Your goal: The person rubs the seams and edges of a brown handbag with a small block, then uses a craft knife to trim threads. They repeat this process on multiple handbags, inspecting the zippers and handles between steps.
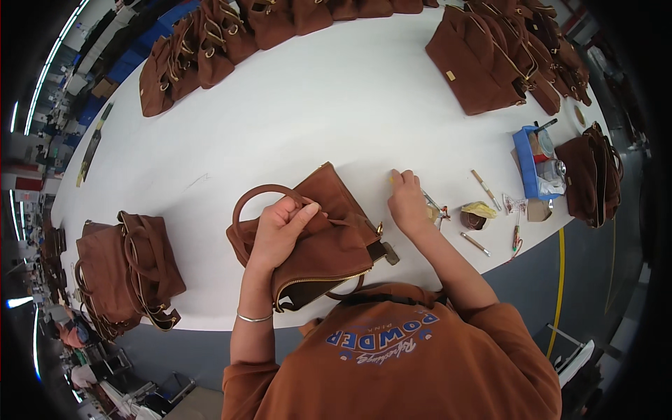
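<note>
A brown leather handbag (329, 252) lies on its side in front of me, its gold zipper open along the near edge. My left hand (281, 227) is closed on the bag beside the base of its rounded handle (262, 189), the thumb pressed against the fingers. To the right of the bag, my right hand (408, 203) is just over the white table, its fingers drawn together. A small yellow bit shows at those fingertips, too little of it to name. Partly behind the right wrist lies a metal tool (435, 208).
Brown handbags stand at left (129, 266), far right (476, 63) and along the table's back (273, 24). A blue bin (526, 164) holds a jar and supplies. Near it lie a brown cup with yellow wrapping (476, 217) and pen-like sticks (483, 185). The table edge curves close to me.
</note>
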Demonstrator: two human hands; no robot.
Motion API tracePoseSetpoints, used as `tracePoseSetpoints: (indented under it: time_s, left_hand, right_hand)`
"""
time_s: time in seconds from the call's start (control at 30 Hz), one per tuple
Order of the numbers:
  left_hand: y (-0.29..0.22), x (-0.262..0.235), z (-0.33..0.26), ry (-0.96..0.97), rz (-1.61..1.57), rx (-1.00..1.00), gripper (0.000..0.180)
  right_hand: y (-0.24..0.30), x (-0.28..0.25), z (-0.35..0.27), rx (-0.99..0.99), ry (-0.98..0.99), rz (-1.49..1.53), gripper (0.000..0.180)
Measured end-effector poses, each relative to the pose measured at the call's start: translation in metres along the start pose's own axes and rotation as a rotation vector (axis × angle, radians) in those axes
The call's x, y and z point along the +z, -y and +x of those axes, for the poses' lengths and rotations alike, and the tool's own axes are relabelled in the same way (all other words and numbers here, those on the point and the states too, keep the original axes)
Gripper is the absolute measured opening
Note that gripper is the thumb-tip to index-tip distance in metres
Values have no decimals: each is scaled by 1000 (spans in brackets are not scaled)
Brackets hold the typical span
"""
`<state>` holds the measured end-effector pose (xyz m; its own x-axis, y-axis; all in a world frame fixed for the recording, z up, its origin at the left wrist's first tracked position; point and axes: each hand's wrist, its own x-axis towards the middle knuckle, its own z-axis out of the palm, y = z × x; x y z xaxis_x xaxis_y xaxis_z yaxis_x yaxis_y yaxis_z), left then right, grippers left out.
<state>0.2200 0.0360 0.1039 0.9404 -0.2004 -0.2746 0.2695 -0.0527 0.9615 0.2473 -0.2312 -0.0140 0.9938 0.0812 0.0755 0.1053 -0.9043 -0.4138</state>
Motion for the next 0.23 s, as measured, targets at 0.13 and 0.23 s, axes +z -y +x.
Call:
tracePoseSetpoints:
  time_s: [0.13, 0.23]
  left_hand:
    - [1, 3, -3, -51, -4, -27, 17]
    - [0, -2, -1, -18, 182, -90, 19]
  right_hand:
    - [7, -24, 13, 96, 76, 430, 37]
    - [54, -86, 16, 362, 456, 1048, 38]
